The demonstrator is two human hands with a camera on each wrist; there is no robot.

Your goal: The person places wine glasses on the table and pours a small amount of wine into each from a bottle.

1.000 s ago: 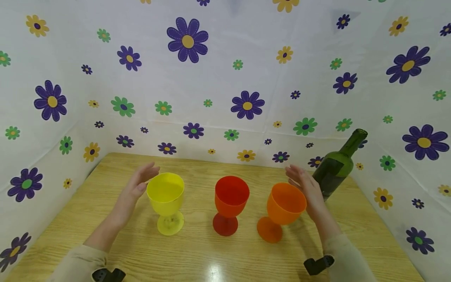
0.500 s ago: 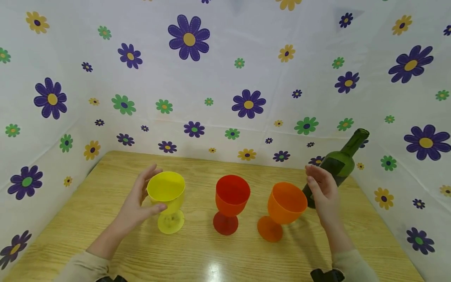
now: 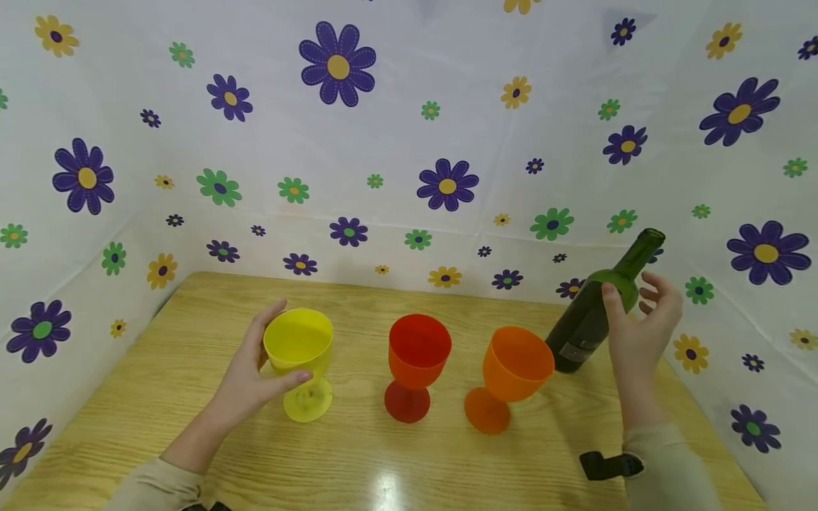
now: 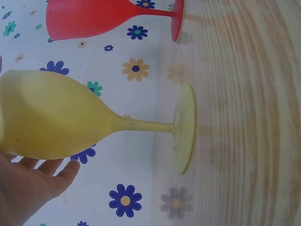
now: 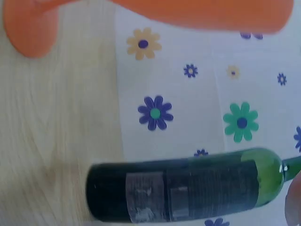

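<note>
Yellow plastic goblet [image 3: 299, 355] stands upright at the left end of a row of three on the wooden worktop [image 3: 160, 397]: wide bowl, thin stem, round foot flat on the wood. Left wrist view shows the same goblet [image 4: 70, 117], matte and opaque, no liquid visible.

Dark green glass bottle [image 3: 597, 309] stands at the right rear of the worktop, beside the flowered backdrop [image 3: 409, 128]. It has a long neck, an open mouth with no cork showing, and a worn greyish label low on the body. In the right wrist view the bottle [image 5: 188, 188] has its base on the wood and the label reads as scuffed.

Left hand [image 3: 255, 369]: forearm comes in from lower left, palm faces the bowl of the yellow goblet, thumb lies across the near side of the bowl, the other fingers [image 3: 271, 312] wrap round the far side. It grips the bowl; the foot is on the worktop.

Right hand [image 3: 639, 333]: forearm rises from lower right, wrist cocked upward. The thumb touches the bottle's shoulder just below the neck; the other fingers [image 3: 658, 287] are spread and loosely bent behind it, not closed round the glass. Contact on the far side is hidden.

Red goblet [image 3: 415, 365] and orange goblet [image 3: 511, 372] stand between the two hands, untouched.
</note>
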